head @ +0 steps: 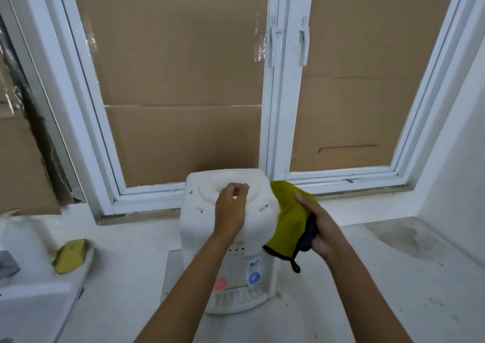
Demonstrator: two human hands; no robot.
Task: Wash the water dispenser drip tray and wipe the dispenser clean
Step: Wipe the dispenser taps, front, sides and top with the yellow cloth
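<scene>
Right now you're on the wipe step, by my read: your right hand (319, 231) grips the green cloth (290, 219), fingers curled round its bunched dark edge, and holds it against the dispenser (231, 237) at its top right corner. Your left hand (231, 208) sits over the top recess, fingers curled loosely, and I can't tell whether it pinches anything. The drip tray (236, 299) sits in place at the dispenser's foot on the counter (380, 290). Next, likely steady the body and drag the cloth across top and sides.
</scene>
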